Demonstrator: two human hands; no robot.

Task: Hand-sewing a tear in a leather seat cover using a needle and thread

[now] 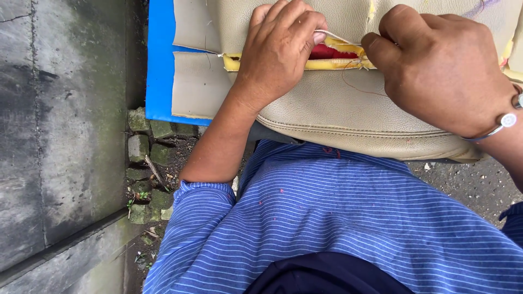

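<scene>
Concrete paving lay below; both hands, left hand [280,51] and right hand [441,71], pinched the beige seat cover [338,111] along its split seam [332,54]; edges wanted even tension.

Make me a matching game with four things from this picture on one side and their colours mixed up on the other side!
Things:
1. seat cover
2. foam edge in the open seam
3. board under the cover
4. bracelet on the right hand's wrist

Colours:
A. silver
B. bright blue
C. beige
D. yellow

Right pairs: 1-C, 2-D, 3-B, 4-A.

The left hand and the right hand both pinch at the open seam, where something red shows inside.
</scene>
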